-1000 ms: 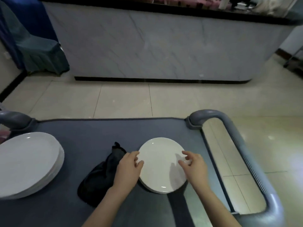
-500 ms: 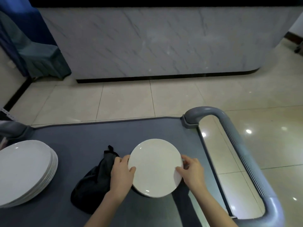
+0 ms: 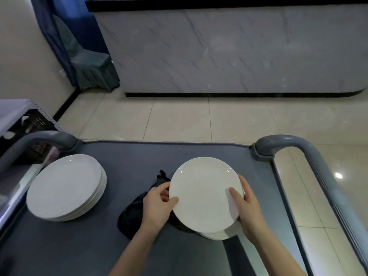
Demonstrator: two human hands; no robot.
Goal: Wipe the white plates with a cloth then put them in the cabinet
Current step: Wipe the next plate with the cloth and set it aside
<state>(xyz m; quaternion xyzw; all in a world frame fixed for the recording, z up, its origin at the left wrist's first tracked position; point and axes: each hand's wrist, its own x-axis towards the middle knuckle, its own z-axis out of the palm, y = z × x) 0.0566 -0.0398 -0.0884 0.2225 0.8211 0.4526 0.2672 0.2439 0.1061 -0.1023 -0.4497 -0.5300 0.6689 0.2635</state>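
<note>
Nearest the camera, two bare forearms reach forward over a grey cart top that serves as the desk. The left hand and the right hand pinch opposite edges of a white plate, thumbs on its face and the other fingers curled under its rim. The plate is held just above a small pile of plates, of which only a sliver shows beneath; how many lie there cannot be told.

Just left of the held plate, partly under the left hand, lies a crumpled dark cloth, which neither hand grips. Well apart to the left sits a taller stack of plates.

As a judgement, the task looks only partly done: every plate in view is on the cart, none is stored, and no cabinet can be made out. Which stack is already wiped cannot be told.

Grey rounded handles rise at the cart's far corners, one on the left and one on the right. Beyond them spreads a glossy cream tiled floor. Farther off stands a long counter with a pale marble-patterned front and a dark top, and beside it, in the left corner, a chair under a blue-green cover against a blue curtain.
</note>
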